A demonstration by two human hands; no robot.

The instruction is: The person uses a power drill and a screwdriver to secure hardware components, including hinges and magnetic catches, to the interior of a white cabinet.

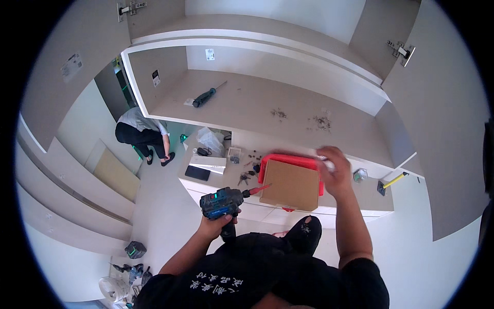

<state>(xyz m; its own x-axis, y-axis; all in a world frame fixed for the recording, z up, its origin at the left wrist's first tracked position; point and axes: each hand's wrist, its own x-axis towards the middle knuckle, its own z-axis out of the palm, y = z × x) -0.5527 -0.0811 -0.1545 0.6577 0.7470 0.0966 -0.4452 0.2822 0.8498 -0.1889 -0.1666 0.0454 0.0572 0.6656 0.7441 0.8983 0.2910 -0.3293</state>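
Note:
My left hand grips the handle of a cordless drill driver, dark with blue parts and a lit green light. Its red-tipped bit points right, toward a brown cardboard box. My right hand is raised in front of the open shelf's front edge, to the right of the box. Its fingers are curled and smeared by motion, with something small and whitish at them that I cannot make out. The cardboard box rests over a red tray on the lower cabinet.
A screwdriver and small piles of metal hardware lie on the open shelf. Keys, a phone and a plastic bag sit below. Cabinet doors stand open overhead. Another person bends down at the left.

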